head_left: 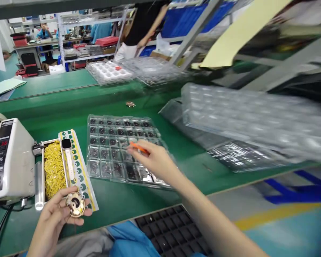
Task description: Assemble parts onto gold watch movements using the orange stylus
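Note:
Near the table's front edge, my left hand [55, 214] holds a round gold-coloured watch movement [75, 205] between thumb and fingers, its face turned up. My right hand [152, 157] grips an orange-handled tool [139, 147], perhaps tweezers; its tip is hard to make out. That hand is over a clear plastic tray [104, 178] with rows of pockets. Dark round parts sit in many of the pockets, and some are hidden behind my right hand and forearm.
Left stands a white machine [21, 160] with a red display, beside a box of yellow rings [53, 167]. A white-strapped watch [68, 153] lies on a sticker sheet [82, 171]. Stacked clear trays [246, 121] fill the right. Another gold part [130, 104] lies behind the tray. A person [141, 28] stands beyond.

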Demonstrator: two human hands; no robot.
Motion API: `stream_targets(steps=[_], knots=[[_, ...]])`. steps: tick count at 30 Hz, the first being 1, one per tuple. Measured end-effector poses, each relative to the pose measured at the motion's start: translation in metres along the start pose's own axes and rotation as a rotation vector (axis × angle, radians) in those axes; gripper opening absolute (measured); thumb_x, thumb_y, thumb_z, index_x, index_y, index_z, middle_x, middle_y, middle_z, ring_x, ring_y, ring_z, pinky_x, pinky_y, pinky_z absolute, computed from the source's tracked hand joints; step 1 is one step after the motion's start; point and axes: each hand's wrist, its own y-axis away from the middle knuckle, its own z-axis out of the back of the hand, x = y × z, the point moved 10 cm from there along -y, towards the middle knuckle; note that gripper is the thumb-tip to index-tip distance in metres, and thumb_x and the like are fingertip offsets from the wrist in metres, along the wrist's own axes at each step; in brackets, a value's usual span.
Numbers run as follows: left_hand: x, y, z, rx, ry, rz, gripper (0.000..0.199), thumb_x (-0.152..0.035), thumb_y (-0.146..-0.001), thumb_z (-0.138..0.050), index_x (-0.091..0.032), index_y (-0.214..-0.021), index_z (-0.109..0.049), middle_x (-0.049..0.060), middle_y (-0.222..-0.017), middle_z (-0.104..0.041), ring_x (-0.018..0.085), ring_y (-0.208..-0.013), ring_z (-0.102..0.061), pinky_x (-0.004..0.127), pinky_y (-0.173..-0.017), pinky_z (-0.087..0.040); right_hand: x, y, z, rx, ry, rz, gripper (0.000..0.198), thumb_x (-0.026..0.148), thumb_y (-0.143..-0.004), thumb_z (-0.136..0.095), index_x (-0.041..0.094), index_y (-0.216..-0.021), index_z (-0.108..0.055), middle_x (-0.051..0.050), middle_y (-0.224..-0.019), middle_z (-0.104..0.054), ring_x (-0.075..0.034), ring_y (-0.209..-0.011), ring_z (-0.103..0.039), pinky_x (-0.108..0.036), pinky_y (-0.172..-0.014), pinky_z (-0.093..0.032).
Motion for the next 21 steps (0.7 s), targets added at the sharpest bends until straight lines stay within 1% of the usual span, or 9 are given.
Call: stream_targets(steps=[2, 3, 4, 6, 9, 11, 15, 18, 21], knots=[[-0.012, -0.009, -0.01, 0.023, -0.035, -0.028, 0.033, -0.023, -0.072, -0.073, -0.018, -0.105, -0.071, 0.008, -0.09, -0.077, 0.023, -0.077, -0.074, 0.026, -0.064, -0.059, -0.033, -0.015, 0.017, -0.011, 0.081, -0.044, 0.025, 0.032, -0.09, -0.046, 0.018, -0.082, -0.065, -0.006, -0.073, -0.062, -0.02, -0.062, -0.057, -0.029, -0.057, -0.043], [-0.018, -0.013, -0.014, 0.031, -0.048, -0.041, 0.034, -0.023, -0.073, -0.072, -0.018, -0.107, -0.07, 0.008, -0.09, -0.077, 0.023, -0.078, -0.074, 0.026, -0.064, -0.059, -0.046, -0.023, 0.021, 0.0, 0.122, -0.056, 0.024, 0.031, -0.09, -0.047, 0.018, -0.083, -0.066, -0.006, -0.075, -0.063, -0.021, -0.063, -0.058, -0.029, -0.058, -0.043], [-0.022, -0.017, -0.018, 0.038, -0.059, -0.051, 0.035, -0.023, -0.073, -0.071, -0.018, -0.108, -0.069, 0.008, -0.091, -0.077, 0.023, -0.079, -0.074, 0.026, -0.065, -0.059, -0.055, -0.032, 0.022, 0.019, 0.162, -0.062, 0.023, 0.03, -0.09, -0.048, 0.018, -0.083, -0.067, -0.006, -0.077, -0.064, -0.021, -0.065, -0.06, -0.029, -0.059, -0.044], [-0.029, -0.022, -0.022, 0.055, -0.078, -0.062, 0.037, -0.023, -0.074, -0.069, -0.017, -0.111, -0.067, 0.007, -0.093, -0.076, 0.023, -0.081, -0.074, 0.027, -0.067, -0.059, -0.067, -0.05, 0.017, 0.085, 0.244, -0.057, 0.02, 0.025, -0.089, -0.051, 0.018, -0.086, -0.07, -0.007, -0.081, -0.065, -0.022, -0.071, -0.062, -0.03, -0.063, -0.044], [-0.033, -0.026, -0.024, 0.07, -0.106, -0.07, 0.039, -0.024, -0.076, -0.067, -0.015, -0.114, -0.066, 0.008, -0.094, -0.076, 0.023, -0.083, -0.073, 0.029, -0.07, -0.059, -0.073, -0.075, -0.002, 0.228, 0.36, -0.024, 0.013, 0.018, -0.087, -0.057, 0.018, -0.09, -0.07, -0.006, -0.087, -0.065, -0.021, -0.079, -0.062, -0.03, -0.068, -0.045], [-0.035, -0.028, -0.02, 0.062, -0.116, -0.082, 0.038, -0.024, -0.077, -0.068, -0.015, -0.114, -0.065, 0.009, -0.094, -0.076, 0.023, -0.084, -0.073, 0.03, -0.071, -0.059, -0.075, -0.087, -0.015, 0.327, 0.423, -0.01, 0.008, 0.02, -0.089, -0.062, 0.016, -0.091, -0.069, -0.005, -0.089, -0.065, -0.019, -0.079, -0.061, -0.031, -0.072, -0.047], [-0.036, -0.031, -0.01, 0.033, -0.093, -0.095, 0.039, -0.026, -0.079, -0.069, -0.015, -0.115, -0.065, 0.01, -0.1, -0.075, 0.024, -0.087, -0.073, 0.031, -0.075, -0.059, -0.083, -0.097, -0.035, 0.461, 0.522, -0.027, 0.023, 0.036, -0.093, -0.066, 0.014, -0.087, -0.064, -0.002, -0.083, -0.063, -0.016, -0.073, -0.06, -0.032, -0.072, -0.051], [-0.037, -0.032, -0.003, -0.004, -0.07, -0.107, 0.042, -0.029, -0.079, -0.071, -0.016, -0.118, -0.064, 0.011, -0.105, -0.074, 0.025, -0.091, -0.072, 0.033, -0.082, -0.058, -0.085, -0.096, -0.039, 0.47, 0.56, -0.037, 0.022, 0.034, -0.092, -0.067, 0.013, -0.088, -0.063, -0.002, -0.084, -0.063, -0.016, -0.072, -0.06, -0.031, -0.07, -0.051], [-0.038, -0.031, 0.0, -0.023, -0.064, -0.131, 0.046, -0.03, -0.081, -0.07, -0.019, -0.124, -0.062, 0.01, -0.106, -0.074, 0.026, -0.094, -0.072, 0.034, -0.085, -0.057, -0.073, -0.092, -0.035, 0.391, 0.553, -0.011, 0.01, 0.022, -0.09, -0.064, 0.013, -0.087, -0.064, -0.006, -0.091, -0.064, -0.018, -0.077, -0.061, -0.03, -0.07, -0.049]])
